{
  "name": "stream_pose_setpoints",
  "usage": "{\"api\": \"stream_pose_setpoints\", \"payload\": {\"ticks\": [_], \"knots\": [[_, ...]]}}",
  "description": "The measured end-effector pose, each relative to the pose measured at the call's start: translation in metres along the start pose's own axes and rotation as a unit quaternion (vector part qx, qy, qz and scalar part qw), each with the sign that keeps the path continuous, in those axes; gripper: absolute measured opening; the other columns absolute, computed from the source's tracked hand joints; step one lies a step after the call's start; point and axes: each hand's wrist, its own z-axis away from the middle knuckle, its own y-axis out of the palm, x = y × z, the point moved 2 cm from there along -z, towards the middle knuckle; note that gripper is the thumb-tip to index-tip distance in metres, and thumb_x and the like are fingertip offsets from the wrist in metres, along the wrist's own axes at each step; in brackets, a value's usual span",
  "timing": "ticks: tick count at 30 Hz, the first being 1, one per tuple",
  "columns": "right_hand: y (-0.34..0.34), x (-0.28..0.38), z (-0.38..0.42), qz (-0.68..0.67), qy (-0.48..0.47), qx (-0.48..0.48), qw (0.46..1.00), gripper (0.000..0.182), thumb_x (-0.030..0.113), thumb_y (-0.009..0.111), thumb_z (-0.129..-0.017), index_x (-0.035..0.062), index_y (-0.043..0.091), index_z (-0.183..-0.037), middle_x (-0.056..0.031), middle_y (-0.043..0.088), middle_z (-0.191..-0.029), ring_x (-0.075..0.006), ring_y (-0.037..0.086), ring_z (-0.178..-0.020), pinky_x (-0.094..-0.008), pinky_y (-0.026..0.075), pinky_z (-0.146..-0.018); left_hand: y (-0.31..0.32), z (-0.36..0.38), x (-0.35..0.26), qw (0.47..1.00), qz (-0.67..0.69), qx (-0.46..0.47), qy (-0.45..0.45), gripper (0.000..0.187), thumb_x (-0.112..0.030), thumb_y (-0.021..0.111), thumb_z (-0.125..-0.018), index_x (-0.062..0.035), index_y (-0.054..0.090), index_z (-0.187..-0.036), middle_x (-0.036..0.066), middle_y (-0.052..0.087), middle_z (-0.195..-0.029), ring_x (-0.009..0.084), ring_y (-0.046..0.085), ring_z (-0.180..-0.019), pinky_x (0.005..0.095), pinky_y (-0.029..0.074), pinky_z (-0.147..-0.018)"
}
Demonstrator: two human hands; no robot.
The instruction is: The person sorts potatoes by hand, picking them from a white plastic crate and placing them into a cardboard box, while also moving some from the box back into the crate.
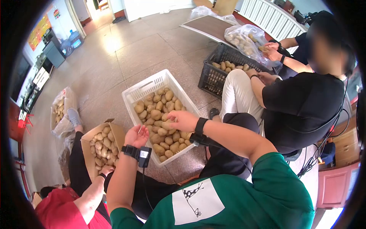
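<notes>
A white plastic crate [129,100] full of potatoes [155,114] stands on the floor before me. My right hand [183,121] reaches over the heap, its fingers closed on a potato [167,125]. At the crate's near left side, my left hand [136,136] is turned palm up with the fingers curled. A thin pale sliver shows at its fingertips, too small to name. Both wrists wear black straps, the left one with a small labelled box [144,154].
A cardboard box [87,147] of potatoes stands left, with a red-sleeved person's hand at it. On the right, people in black handle potatoes in a plastic bag [248,40] and a black crate [206,72]. A potato sack [61,110] sits far left.
</notes>
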Motion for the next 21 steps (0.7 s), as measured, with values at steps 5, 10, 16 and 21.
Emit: {"api": "stream_pose_setpoints", "payload": {"ticks": [5, 10, 16, 21], "knots": [[0.028, -0.027, -0.018, 0.087, -0.019, 0.016, 0.996, 0.039, 0.022, 0.057, -0.071, 0.0034, 0.049, -0.104, -0.0174, 0.054, -0.098, -0.0305, 0.053, -0.091, -0.0361, 0.042, -0.079, -0.009, -0.006, 0.009, 0.999, -0.032, -0.028, -0.031, 0.017, -0.015, 0.045, -0.085, -0.0064, 0.045, -0.099, 0.008, 0.049, -0.092, 0.0204, 0.048, -0.079, 0.0309, 0.044, -0.072], [0.053, -0.038, -0.032, 0.152, -0.031, 0.028, 0.988, 0.045, 0.024, 0.06, -0.069, 0.0071, 0.046, -0.109, -0.0173, 0.046, -0.106, -0.0349, 0.05, -0.094, -0.0401, 0.041, -0.081, -0.009, -0.001, 0.007, 0.998, -0.042, -0.032, -0.024, 0.018, -0.015, 0.047, -0.084, -0.005, 0.046, -0.099, 0.008, 0.05, -0.091, 0.0205, 0.049, -0.079, 0.0304, 0.045, -0.072], [0.067, -0.041, -0.045, 0.249, -0.031, 0.053, 0.967, 0.052, 0.025, 0.063, -0.067, 0.0059, 0.044, -0.112, -0.0188, 0.041, -0.116, -0.0358, 0.044, -0.101, -0.0413, 0.037, -0.087, -0.021, -0.009, 0.004, 0.997, -0.006, 0.039, -0.062, 0.013, -0.013, 0.05, -0.083, -0.0045, 0.049, -0.091, 0.007, 0.054, -0.084, 0.0213, 0.052, -0.076, 0.0304, 0.046, -0.07], [0.079, -0.049, -0.048, 0.261, -0.017, 0.068, 0.963, 0.058, 0.024, 0.063, -0.068, 0.0045, 0.041, -0.118, -0.0181, 0.04, -0.117, -0.0344, 0.041, -0.106, -0.0388, 0.034, -0.091, -0.017, 0.001, 0.002, 0.998, 0.008, 0.027, -0.047, 0.012, -0.011, 0.052, -0.082, -0.0034, 0.048, -0.09, 0.008, 0.053, -0.085, 0.0208, 0.051, -0.078, 0.0298, 0.045, -0.071]]}}
